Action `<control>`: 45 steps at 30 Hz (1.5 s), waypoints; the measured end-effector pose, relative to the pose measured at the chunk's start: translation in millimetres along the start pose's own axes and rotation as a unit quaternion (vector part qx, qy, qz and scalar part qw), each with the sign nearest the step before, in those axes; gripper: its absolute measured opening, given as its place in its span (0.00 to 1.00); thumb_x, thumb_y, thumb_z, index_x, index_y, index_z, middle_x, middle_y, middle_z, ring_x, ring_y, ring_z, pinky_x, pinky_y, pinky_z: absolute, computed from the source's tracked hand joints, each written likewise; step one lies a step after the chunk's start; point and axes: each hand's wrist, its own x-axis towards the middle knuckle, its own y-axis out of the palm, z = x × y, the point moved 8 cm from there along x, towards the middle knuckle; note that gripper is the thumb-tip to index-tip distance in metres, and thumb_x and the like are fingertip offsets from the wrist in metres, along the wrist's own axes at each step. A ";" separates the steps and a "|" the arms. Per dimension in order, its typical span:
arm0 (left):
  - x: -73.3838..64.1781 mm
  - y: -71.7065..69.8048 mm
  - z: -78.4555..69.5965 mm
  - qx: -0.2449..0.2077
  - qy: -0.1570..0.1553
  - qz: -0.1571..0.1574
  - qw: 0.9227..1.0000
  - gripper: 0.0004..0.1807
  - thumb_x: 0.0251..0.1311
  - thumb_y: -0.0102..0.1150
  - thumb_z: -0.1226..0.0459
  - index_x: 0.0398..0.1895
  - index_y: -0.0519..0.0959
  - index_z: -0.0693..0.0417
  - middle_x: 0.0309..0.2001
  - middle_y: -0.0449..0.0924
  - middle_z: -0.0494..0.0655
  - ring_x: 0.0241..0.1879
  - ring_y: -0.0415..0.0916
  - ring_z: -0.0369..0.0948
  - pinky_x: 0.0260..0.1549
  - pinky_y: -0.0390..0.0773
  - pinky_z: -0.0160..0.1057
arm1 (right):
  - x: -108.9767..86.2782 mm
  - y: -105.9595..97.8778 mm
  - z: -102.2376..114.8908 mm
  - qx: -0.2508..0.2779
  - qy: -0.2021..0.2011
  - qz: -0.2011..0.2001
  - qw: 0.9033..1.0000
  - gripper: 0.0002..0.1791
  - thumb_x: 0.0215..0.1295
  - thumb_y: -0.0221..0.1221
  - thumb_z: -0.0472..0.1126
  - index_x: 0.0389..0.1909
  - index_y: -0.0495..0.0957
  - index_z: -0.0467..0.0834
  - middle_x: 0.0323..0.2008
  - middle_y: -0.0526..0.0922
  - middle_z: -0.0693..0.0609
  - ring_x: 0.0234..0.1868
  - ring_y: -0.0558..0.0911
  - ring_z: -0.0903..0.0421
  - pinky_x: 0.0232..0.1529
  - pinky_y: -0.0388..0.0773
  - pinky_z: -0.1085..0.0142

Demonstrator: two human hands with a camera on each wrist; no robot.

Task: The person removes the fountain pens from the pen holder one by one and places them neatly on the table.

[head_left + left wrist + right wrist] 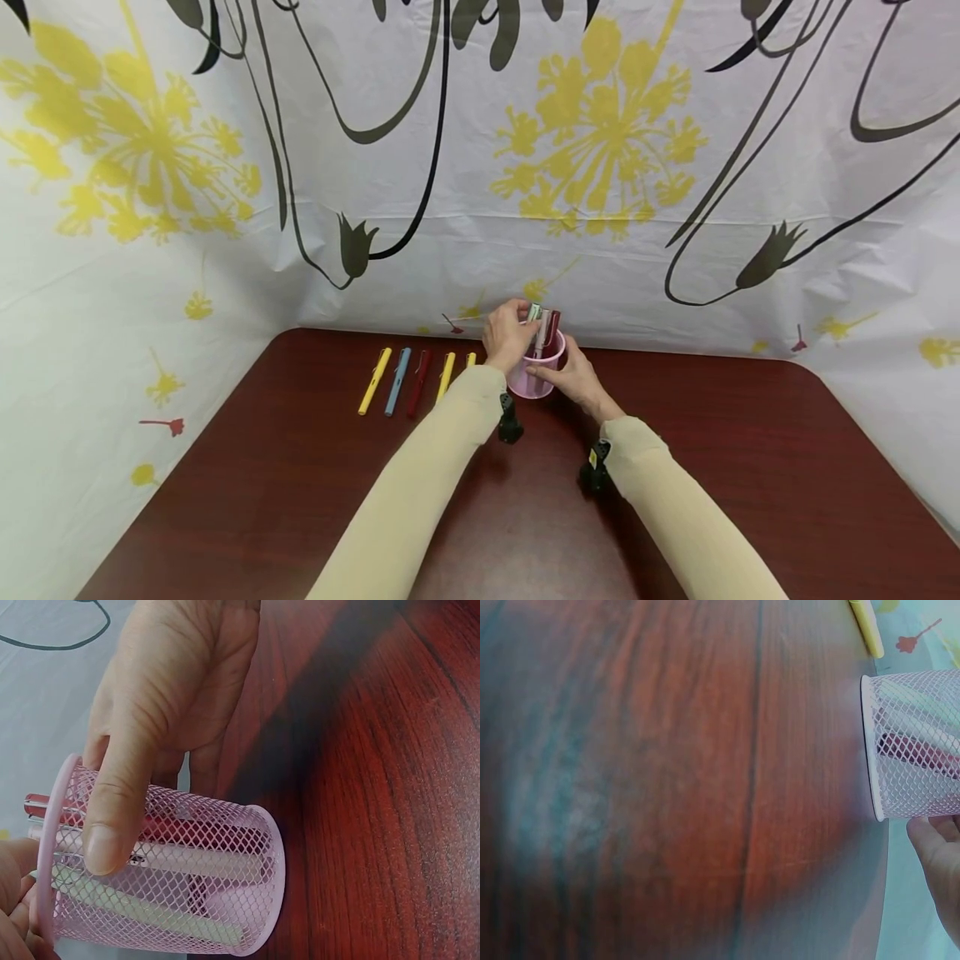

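Observation:
A pink mesh pen cup (525,387) stands at the back of the table. It contains a pale green pen (534,312), a whitish pen (542,330) and a dark red pen (554,322). My left hand (507,337) is over the cup's rim, pinching the top of the pale green pen; in the left wrist view only part of this hand (13,892) shows at the edge. With thumb and fingers, my right hand (576,380) grips the cup's side. The right wrist view shows the cup wall (915,750) above the right thumb.
Left of the cup, several pens lie in a row: a yellow pen (375,381), a blue pen (397,382), a dark red pen (419,383) and further yellow ones (446,375), partly behind the left sleeve. A patterned cloth (450,183) hangs behind the brown table (720,450).

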 end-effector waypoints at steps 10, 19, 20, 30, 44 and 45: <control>0.9 3.0 2.6 0.015 0.001 -0.007 1.000 0.15 0.54 0.66 0.55 0.45 0.81 0.45 0.41 0.84 0.37 0.39 0.80 0.39 0.37 0.77 0.40 | 15.5 -0.9 -27.9 -0.022 -0.009 -0.014 1.000 0.44 0.51 0.70 0.42 0.67 0.57 0.38 0.62 0.67 0.39 0.62 0.67 0.45 0.62 0.65 0.50; 1.4 4.6 4.6 0.033 0.003 -0.008 0.999 0.13 0.55 0.66 0.54 0.43 0.81 0.44 0.40 0.83 0.36 0.39 0.79 0.38 0.36 0.77 0.40 | 15.9 -0.1 -29.6 -0.033 -0.008 -0.016 0.999 0.45 0.52 0.69 0.43 0.67 0.56 0.38 0.61 0.67 0.39 0.61 0.68 0.44 0.60 0.67 0.49; 1.5 4.7 4.7 0.035 0.005 -0.008 0.999 0.13 0.55 0.66 0.54 0.43 0.81 0.43 0.40 0.83 0.36 0.38 0.79 0.39 0.36 0.76 0.40 | 15.9 0.2 -29.6 -0.032 -0.007 -0.016 0.999 0.45 0.52 0.69 0.43 0.67 0.56 0.38 0.61 0.67 0.39 0.60 0.69 0.44 0.60 0.67 0.49; 1.1 7.5 4.4 0.037 0.025 -0.003 0.999 0.12 0.56 0.65 0.54 0.43 0.81 0.43 0.40 0.83 0.36 0.38 0.79 0.39 0.35 0.76 0.40 | 8.9 0.7 -16.2 -0.022 -0.005 -0.004 1.000 0.44 0.54 0.68 0.41 0.67 0.55 0.36 0.61 0.67 0.36 0.60 0.69 0.42 0.59 0.68 0.49; -4.1 3.7 1.3 0.017 0.038 0.008 0.999 0.11 0.57 0.64 0.54 0.42 0.80 0.44 0.40 0.82 0.36 0.38 0.79 0.37 0.34 0.76 0.37 | 15.3 -0.3 -29.9 -0.029 -0.004 -0.011 1.000 0.45 0.52 0.69 0.44 0.67 0.56 0.39 0.61 0.68 0.39 0.61 0.68 0.44 0.59 0.68 0.49; -4.3 3.4 1.2 0.015 0.040 0.007 0.999 0.11 0.57 0.64 0.54 0.42 0.80 0.44 0.40 0.82 0.36 0.38 0.79 0.37 0.34 0.76 0.37 | 15.4 -0.3 -29.9 -0.027 -0.005 -0.011 1.000 0.45 0.52 0.69 0.44 0.67 0.56 0.39 0.61 0.68 0.39 0.61 0.68 0.44 0.59 0.68 0.49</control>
